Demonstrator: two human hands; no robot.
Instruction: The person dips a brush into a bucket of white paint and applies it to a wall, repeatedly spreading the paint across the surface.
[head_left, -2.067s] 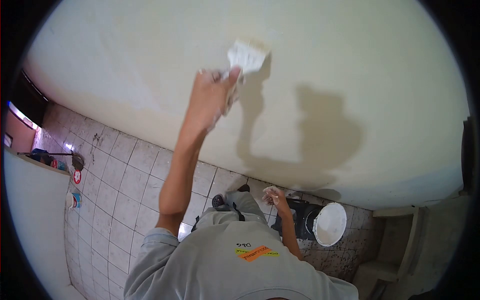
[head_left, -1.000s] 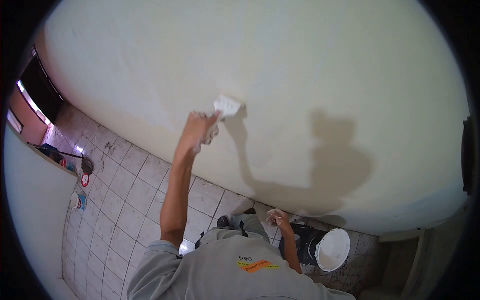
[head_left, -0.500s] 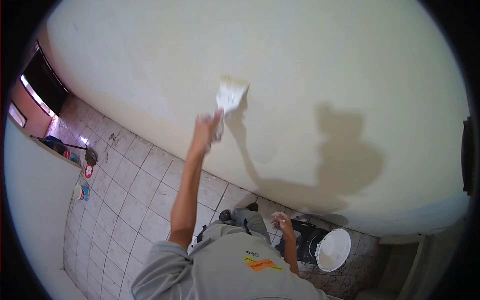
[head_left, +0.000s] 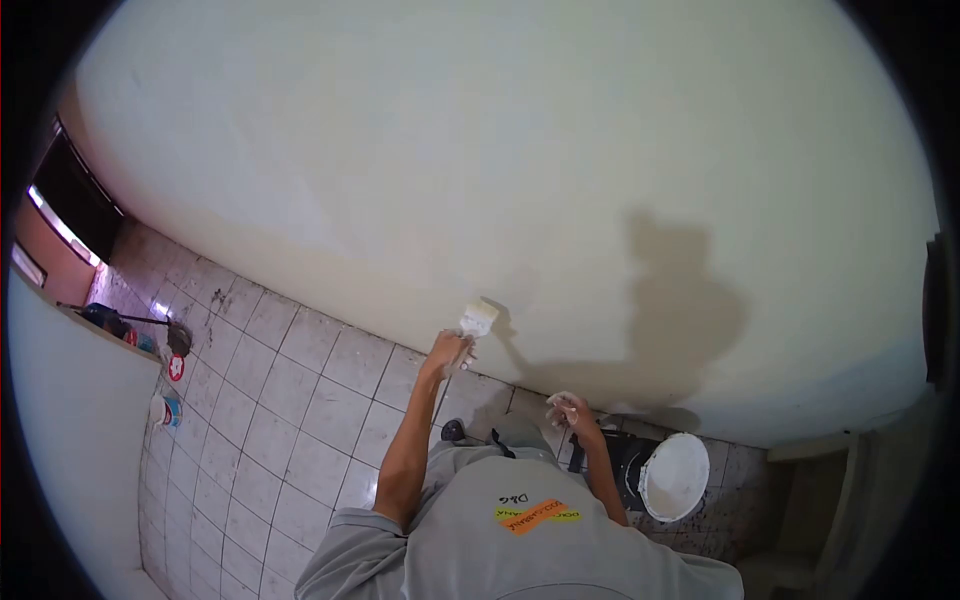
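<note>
My left hand point(head_left: 449, 353) is closed round the handle of a wide, flat paintbrush point(head_left: 480, 318) with pale bristles. Its bristle end points up at the lower part of a cream wall point(head_left: 400, 150). White paint smears the ferrule and my fingers. My right hand point(head_left: 567, 409) hangs low near the foot of the wall, fingers loosely bent and apart, whitened with paint and holding nothing visible. Just right of it stands a round bucket point(head_left: 675, 477), white inside, with a dark object point(head_left: 625, 458) beside it.
Stained pale floor tiles point(head_left: 270, 400) run along the wall. On the left are a small paint tub point(head_left: 166, 411), a red-and-white lid point(head_left: 176, 368) and a long-handled tool point(head_left: 150, 320). A dark doorway point(head_left: 80, 195) lies at the far left; a low ledge point(head_left: 815, 447) at the right.
My left hand has come down the wall and slightly right with the brush, the arm now more bent. My right hand has risen slightly. The view has shifted a little.
</note>
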